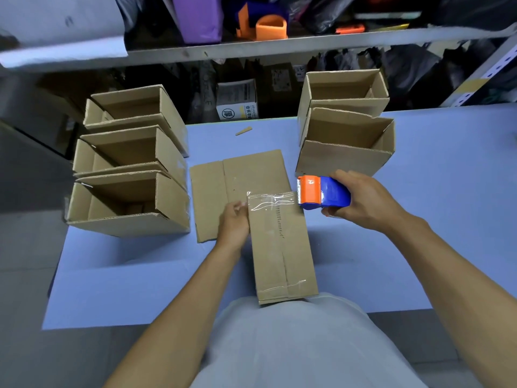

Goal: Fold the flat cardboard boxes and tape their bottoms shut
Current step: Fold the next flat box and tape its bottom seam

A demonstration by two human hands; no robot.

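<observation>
Stretching clear tape across the far end of a folded box, the person works at the near edge of the worktop, with the box's near end overhanging toward their lap. The right hand is curled round a blue and orange dispenser, held just off the box's far right corner with the tape drawn taut from its toothed blade. The left hand rests against the box's left side, fingers near the tape's free end; whether they press or pinch it I cannot tell. A strip already crosses the near end, so this looks like the closing stage of sealing this bottom.

Under the box lies a flat blank, toward the middle of the worktop. Three open boxes stand along the left edge and two more toward the far right. A small cardboard scrap lies near the far edge.

The box should be light and fairly stiff, yet hollow, so its panels would probably give under hard pressure in the middle. Holding it by the edges and corners, where the folds brace it, seems safest. The tape is thin, clingy and likely to wrinkle or stick to itself if slackened, so keeping it tight until it is pressed down matters.
</observation>
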